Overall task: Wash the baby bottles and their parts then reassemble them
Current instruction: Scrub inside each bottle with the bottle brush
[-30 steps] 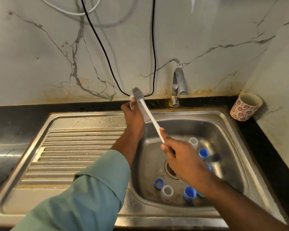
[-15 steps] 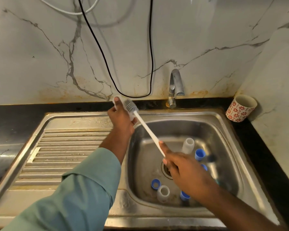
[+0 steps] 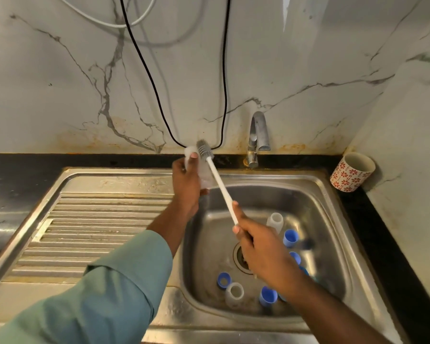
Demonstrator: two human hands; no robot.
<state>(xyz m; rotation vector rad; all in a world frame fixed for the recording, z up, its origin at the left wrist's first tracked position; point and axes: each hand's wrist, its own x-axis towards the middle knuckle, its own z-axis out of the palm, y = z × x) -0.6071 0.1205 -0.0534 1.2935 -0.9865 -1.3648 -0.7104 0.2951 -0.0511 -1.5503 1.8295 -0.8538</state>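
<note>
My left hand (image 3: 186, 184) grips a clear baby bottle (image 3: 205, 175) above the sink's back left corner; the hand hides most of it. My right hand (image 3: 263, 249) holds the white handle of a bottle brush (image 3: 220, 184), whose grey bristle head (image 3: 204, 148) lies against the bottle's far end. In the steel sink basin (image 3: 315, 194) stand two clear bottles (image 3: 274, 220) (image 3: 234, 294), blue caps (image 3: 290, 237) (image 3: 268, 297) and a blue ring (image 3: 224, 279). My right arm covers further blue parts.
A steel tap (image 3: 258, 135) rises behind the basin. A ribbed draining board (image 3: 92, 227) lies to the left. A red-flowered white cup (image 3: 352, 171) stands on the black counter at the back right. Black and white cables (image 3: 224, 70) hang down the marble wall.
Both hands shifted slightly right and back with the bottle and brush. The bristle head now sits at the bottle's far end, a little higher than half a second ago.
</note>
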